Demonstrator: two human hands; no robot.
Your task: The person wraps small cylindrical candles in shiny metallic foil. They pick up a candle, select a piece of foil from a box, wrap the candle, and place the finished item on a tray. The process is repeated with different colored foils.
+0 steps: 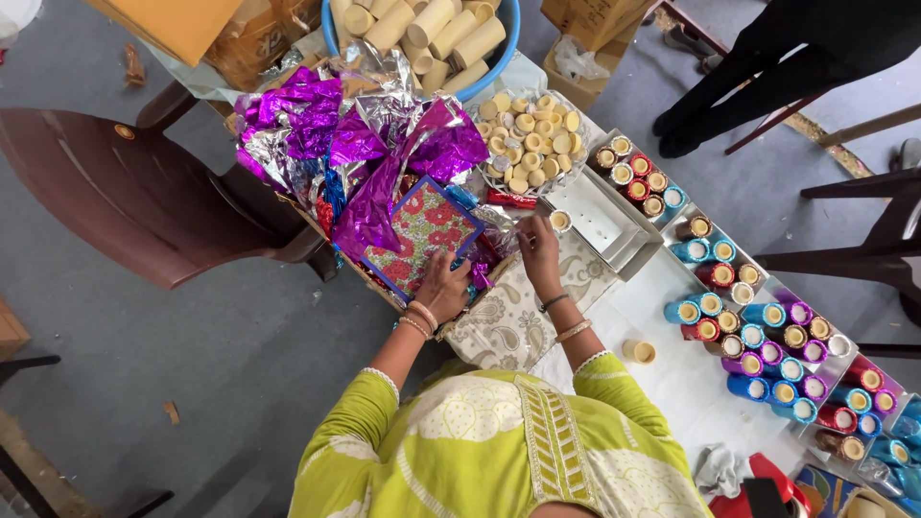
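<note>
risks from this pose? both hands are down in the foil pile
1. The left hand presses the floral sheet at the table's left edge; a tug could slide the sheet and the purple foil off onto the floor.
2. The right hand works beside a loose cap and the heaped bowl of caps; a wrist sweep might knock them.
3. A lone small tube near the right forearm could probably roll away.
</note>
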